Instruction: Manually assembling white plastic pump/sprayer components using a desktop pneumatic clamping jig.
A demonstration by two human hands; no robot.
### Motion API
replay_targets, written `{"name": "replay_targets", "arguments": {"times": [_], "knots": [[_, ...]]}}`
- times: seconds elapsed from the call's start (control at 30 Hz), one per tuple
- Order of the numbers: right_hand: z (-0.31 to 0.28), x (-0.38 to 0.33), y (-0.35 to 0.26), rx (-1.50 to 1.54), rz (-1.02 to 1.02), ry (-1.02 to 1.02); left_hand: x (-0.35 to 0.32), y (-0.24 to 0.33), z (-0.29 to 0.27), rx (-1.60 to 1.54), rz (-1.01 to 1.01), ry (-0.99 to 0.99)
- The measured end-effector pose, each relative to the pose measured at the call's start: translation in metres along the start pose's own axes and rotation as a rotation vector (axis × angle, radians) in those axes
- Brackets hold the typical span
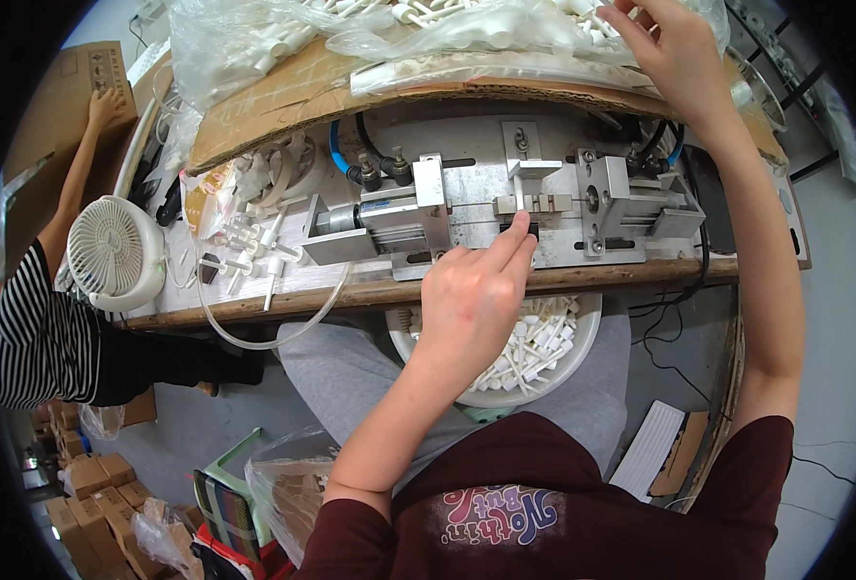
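My left hand (478, 298) reaches up to the metal fixture (534, 205) in the middle of the bench machine. Its index and middle fingers are extended, with the fingertips at the lower end of a white plastic stemmed part (519, 193) in the fixture. The thumb is hidden under the hand. At the top edge my right hand (668, 43) is over a plastic bag of white plastic parts (486, 27). Its fingers are bent and partly cut off by the frame; whatever they hold I cannot make out.
A white basin (590, 350) of white parts sits between my legs. Loose white parts (254, 246) and a white fan (116, 253) occupy the bench's left end. Cardboard (254, 114) lies behind the machine. At far left, a person in stripes (46, 329) touches a carton (66, 106).
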State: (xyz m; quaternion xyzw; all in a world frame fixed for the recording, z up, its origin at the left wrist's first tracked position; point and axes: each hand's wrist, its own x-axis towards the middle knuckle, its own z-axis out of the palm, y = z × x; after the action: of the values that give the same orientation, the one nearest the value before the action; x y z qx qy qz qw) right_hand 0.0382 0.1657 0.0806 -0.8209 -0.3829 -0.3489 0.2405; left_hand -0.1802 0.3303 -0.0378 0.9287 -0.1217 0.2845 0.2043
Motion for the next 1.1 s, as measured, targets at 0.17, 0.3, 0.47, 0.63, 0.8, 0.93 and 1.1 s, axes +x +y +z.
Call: {"name": "replay_targets", "arguments": {"times": [0.17,0.3,0.47,0.63,0.8,0.93,1.1], "knots": [[-0.016,0.005,-0.012,-0.057,0.125,-0.265,0.002,0.001,-0.002,0.002,-0.026,-0.008],[-0.019,0.004,-0.001,0.041,0.331,-0.61,0.003,0.002,-0.003,-0.024,-0.035,-0.004],[-0.027,-0.013,-0.001,0.43,0.346,-0.554,0.005,0.001,-0.004,-0.039,-0.049,-0.02],[-0.037,-0.043,-0.038,0.526,0.32,-0.297,0.005,0.002,-0.004,-0.059,-0.054,-0.028],[-0.04,-0.093,-0.087,0.405,0.105,-0.199,0.002,-0.002,-0.006,-0.046,-0.048,-0.044],[-0.032,-0.128,-0.101,0.291,-0.019,-0.16,0.01,-0.003,-0.016,-0.126,-0.005,-0.06],[-0.018,-0.159,-0.11,0.205,-0.02,-0.211,0.064,-0.019,-0.06,-0.273,0.052,0.205]]}}
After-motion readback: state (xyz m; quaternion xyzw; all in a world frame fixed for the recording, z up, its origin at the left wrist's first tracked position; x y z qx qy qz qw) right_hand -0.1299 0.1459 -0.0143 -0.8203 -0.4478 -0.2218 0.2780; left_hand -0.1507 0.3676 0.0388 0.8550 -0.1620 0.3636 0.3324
